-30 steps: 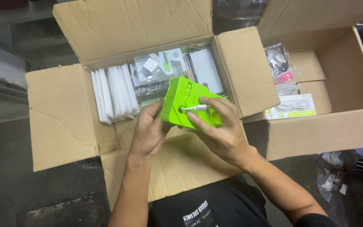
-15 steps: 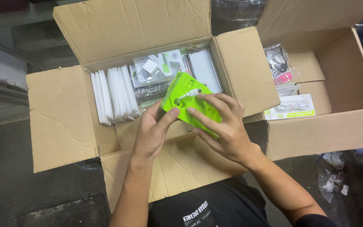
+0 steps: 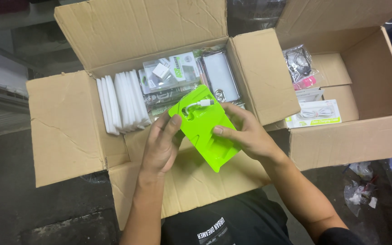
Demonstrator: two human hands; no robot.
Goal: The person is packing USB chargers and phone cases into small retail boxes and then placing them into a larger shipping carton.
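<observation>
A bright green plastic packaging tray (image 3: 203, 127) is held between both hands over an open cardboard box (image 3: 69, 122). A white cable plug (image 3: 201, 104) sits in a slot near the tray's top. My left hand (image 3: 162, 143) grips the tray's left edge with the thumb on its face. On the tray's right side, my right hand (image 3: 246, 134) holds it with fingers underneath and the thumb on the edge.
Inside the box are several white flat packs (image 3: 121, 100), clear blister packs with a white charger (image 3: 169, 70) and a clear phone case (image 3: 218, 75). A second open box (image 3: 364, 90) on the right holds a boxed white cable (image 3: 316, 113) and bagged cables (image 3: 298, 61). Plastic scraps (image 3: 357, 193) lie on the dark floor.
The green tray has turned from edge-on to lying flatter, its long side now pointing toward me. My right hand slid from the tray's face to its right edge.
</observation>
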